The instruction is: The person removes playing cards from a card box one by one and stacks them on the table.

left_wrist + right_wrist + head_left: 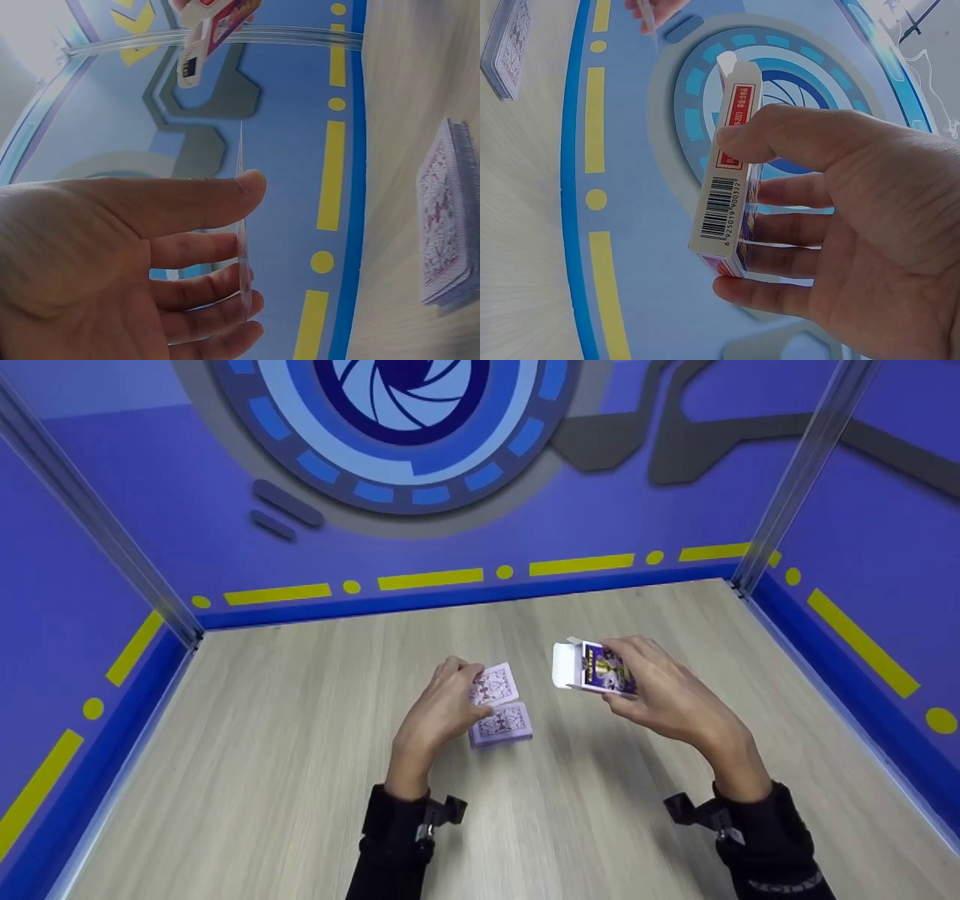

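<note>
Right hand (660,690) raised above the worktop (262,780), thumb on one narrow side and fingers curled round the other, gripping a card box (596,666). Box held clear of the wood, long axis running roughly left to right in the head view, open end with its white flap turned out pointing left toward the other hand. Printed purple and yellow face up toward the camera. In the right wrist view, barcode side of the box (724,202) facing the lens, thumb pressed across the red label, fingertips showing under the far edge.

Left hand (439,709) lower, just left of the box, thumb and fingers pinching a single card (495,684) by its left edge. Card lifted, patterned back up, long axis running away from the person and leaning slightly right. In the left wrist view, card (241,217) seen edge on as a thin pale line between thumb tip and the curled fingers.

Directly below and a little nearer the person, deck of cards (501,725) lying flat on the worktop, backs up, long axis left to right, left end partly hidden behind the left hand. Same deck (446,225) in the left wrist view as a squared stack on pale wood grain. Deck and box well apart, bare wood between them.

Behind, blue wall (150,510) with yellow dashes and a round aperture emblem. Black sleeves and wrist clips at both forearms.
</note>
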The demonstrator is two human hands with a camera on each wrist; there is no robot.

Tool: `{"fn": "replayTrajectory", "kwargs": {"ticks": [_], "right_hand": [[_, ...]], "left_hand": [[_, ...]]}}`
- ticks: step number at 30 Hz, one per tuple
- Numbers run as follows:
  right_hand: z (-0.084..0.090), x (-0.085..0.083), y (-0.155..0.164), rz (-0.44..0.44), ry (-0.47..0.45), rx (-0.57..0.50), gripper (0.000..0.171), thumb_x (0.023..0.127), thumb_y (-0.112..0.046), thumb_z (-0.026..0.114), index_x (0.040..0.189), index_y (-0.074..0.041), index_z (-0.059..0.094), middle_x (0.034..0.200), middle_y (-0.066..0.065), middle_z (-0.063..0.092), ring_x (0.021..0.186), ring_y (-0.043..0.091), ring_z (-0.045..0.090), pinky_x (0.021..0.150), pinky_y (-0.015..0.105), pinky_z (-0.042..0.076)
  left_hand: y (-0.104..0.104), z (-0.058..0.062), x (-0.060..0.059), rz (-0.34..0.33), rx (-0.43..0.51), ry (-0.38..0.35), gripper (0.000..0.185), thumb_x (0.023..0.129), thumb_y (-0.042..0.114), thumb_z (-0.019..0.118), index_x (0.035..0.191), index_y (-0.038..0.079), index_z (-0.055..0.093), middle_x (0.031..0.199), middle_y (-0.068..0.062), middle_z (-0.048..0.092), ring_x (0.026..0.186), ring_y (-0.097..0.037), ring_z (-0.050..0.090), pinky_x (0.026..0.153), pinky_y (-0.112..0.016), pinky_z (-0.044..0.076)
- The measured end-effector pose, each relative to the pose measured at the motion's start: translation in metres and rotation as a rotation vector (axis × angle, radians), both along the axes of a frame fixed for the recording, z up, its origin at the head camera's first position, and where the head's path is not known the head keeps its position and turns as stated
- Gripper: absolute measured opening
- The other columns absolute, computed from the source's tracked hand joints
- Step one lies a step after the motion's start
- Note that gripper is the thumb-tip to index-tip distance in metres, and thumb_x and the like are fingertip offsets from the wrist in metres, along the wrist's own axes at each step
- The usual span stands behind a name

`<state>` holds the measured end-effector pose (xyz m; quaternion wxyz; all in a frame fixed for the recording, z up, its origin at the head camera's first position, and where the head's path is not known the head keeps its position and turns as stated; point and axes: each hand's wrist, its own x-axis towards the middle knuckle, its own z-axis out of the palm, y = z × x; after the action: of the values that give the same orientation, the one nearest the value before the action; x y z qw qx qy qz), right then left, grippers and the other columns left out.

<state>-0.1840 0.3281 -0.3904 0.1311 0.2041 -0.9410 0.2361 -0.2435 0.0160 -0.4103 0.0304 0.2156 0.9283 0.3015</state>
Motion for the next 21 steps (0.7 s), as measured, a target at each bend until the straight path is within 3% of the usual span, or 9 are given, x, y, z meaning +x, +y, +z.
{"fn": "replayTrajectory", "kwargs": {"ticks": [3,13,21], "right_hand": [[0.0,0.0,0.0,-0.004,-0.001,0.002,0.066,0.086,-0.013,0.08,0.145,-0.002,0.051,0.135,0.017,0.057,0.106,0.027,0.058,0.082,0.043,0.053],[0.001,0.0,-0.001,-0.002,0.016,0.032,0.065,0.086,-0.014,0.083,0.142,-0.001,0.053,0.134,0.018,0.058,0.112,0.029,0.057,0.087,0.045,0.052],[0.001,0.002,-0.001,-0.006,0.009,0.033,0.065,0.086,-0.015,0.083,0.142,-0.002,0.053,0.136,0.017,0.057,0.114,0.029,0.057,0.088,0.046,0.052]], "left_hand": [[0.003,-0.006,-0.003,0.0,-0.011,-0.03,0.062,0.087,0.014,0.083,0.141,-0.003,0.058,0.132,-0.018,0.055,0.116,-0.027,0.053,0.102,-0.042,0.047],[0.015,-0.029,-0.01,0.001,-0.061,-0.035,0.061,0.083,0.01,0.085,0.137,-0.005,0.061,0.126,-0.019,0.058,0.115,-0.03,0.055,0.101,-0.043,0.048],[0.031,-0.046,-0.011,-0.03,-0.127,0.019,0.057,0.079,0.006,0.086,0.131,-0.005,0.065,0.119,-0.018,0.059,0.111,-0.032,0.056,0.098,-0.044,0.049]]}}
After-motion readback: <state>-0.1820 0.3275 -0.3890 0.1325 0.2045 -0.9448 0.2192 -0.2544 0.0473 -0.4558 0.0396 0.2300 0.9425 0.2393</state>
